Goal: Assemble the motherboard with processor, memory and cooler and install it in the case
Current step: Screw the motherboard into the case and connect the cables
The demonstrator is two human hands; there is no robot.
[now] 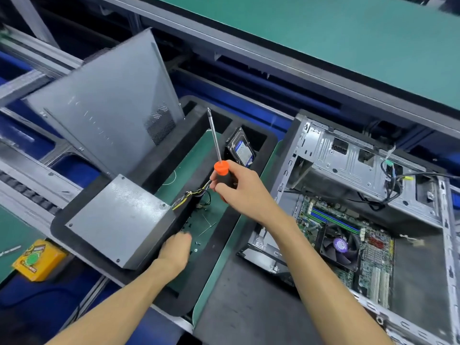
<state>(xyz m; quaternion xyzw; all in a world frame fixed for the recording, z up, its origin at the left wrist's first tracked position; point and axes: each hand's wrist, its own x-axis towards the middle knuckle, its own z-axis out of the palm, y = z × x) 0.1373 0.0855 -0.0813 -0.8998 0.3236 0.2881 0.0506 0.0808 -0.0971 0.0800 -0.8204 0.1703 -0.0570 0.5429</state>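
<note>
The open grey computer case (423,215) lies on its side at the right. Inside it sits the green motherboard (373,260), with memory sticks (333,219) and a black cooler fan (339,246) on it. My right hand (239,190) grips a screwdriver (217,145) by its black and orange handle, shaft pointing up and away, above the black foam tray (204,277). My left hand (175,250) reaches into the tray's green-floored compartment, fingertips down among several small screws (196,246); whether it pinches one is hidden.
A grey power supply (119,220) with its cable bundle (191,197) sits in the tray. A hard drive (240,148) stands in a rear slot. The case's side panel (107,103) leans at the back left. A yellow button box (37,260) sits at the left edge.
</note>
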